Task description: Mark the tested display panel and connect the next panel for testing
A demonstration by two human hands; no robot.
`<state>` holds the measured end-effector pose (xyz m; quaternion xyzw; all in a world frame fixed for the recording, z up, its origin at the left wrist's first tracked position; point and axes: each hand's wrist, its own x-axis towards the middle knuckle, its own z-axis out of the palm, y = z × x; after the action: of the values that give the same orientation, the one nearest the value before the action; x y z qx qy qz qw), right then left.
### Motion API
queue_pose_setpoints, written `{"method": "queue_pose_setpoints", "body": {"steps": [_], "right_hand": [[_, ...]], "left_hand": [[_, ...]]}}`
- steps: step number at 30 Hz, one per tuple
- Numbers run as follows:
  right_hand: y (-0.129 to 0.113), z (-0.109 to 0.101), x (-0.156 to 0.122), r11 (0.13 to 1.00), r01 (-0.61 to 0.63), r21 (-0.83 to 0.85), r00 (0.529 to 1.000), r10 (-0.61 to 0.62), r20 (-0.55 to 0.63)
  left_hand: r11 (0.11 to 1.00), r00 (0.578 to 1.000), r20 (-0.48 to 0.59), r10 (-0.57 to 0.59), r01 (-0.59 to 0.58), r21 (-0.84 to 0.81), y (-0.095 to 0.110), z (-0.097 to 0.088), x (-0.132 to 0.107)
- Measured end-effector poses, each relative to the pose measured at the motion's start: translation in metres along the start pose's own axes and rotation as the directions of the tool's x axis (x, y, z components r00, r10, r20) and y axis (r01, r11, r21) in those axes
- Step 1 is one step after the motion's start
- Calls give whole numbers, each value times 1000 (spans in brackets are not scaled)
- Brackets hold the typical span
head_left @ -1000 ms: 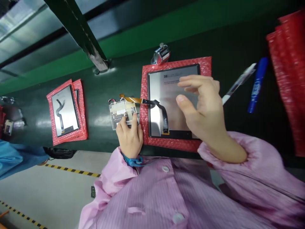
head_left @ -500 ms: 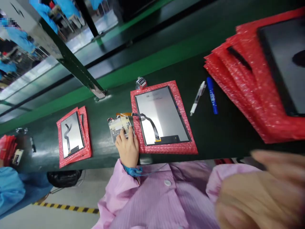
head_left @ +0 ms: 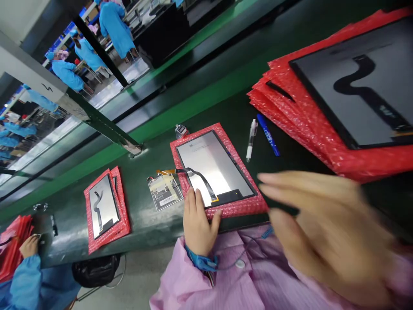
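A display panel (head_left: 216,165) with a black flex cable lies on a red bubble-wrap sheet (head_left: 240,206) on the green belt (head_left: 145,215). My left hand (head_left: 197,221) rests flat on the sheet's near left corner, fingers stretched out and touching the panel's edge. A small circuit board (head_left: 164,192) lies just left of it, joined to the panel by the cable. My right hand (head_left: 325,232) is raised close to the camera, blurred, fingers spread and holding nothing.
A stack of red sheets (head_left: 300,112) topped by another panel (head_left: 358,92) lies at right. A white pen (head_left: 251,140) and blue marker (head_left: 268,135) lie beside it. A further panel on red wrap (head_left: 105,209) sits left. A metal counter (head_left: 180,130) stands behind. A co-worker's hand (head_left: 29,246) shows bottom left.
My left hand left the circuit board and moved right onto the red sheet's corner. My right hand rose from the panel toward the camera. The view swung right, revealing the stack.
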<state>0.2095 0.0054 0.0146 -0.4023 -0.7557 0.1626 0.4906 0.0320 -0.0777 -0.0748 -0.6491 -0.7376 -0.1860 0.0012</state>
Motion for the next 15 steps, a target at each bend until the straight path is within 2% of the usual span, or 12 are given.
{"method": "queue_pose_setpoints", "body": {"steps": [2,5,7,11,15], "right_hand": [[22,15,0,998,12,-56,999,-10,43],[58,38,-15,973,-37,-228,973,87,214],[73,49,-28,955,-54,-291,952,137,273],[86,57,-37,953,-126,-274,949,196,246],[91,47,-25,933,-327,-150,903,356,240]], "left_hand": [[999,999,18,-41,41,11,9,-2,-9],[992,989,83,-121,122,-11,22,-7,-17],[988,984,105,-146,150,-37,27,-9,-17],[986,984,102,-149,155,-60,29,-10,-13],[972,980,105,-172,186,-143,25,-16,-10]]}}
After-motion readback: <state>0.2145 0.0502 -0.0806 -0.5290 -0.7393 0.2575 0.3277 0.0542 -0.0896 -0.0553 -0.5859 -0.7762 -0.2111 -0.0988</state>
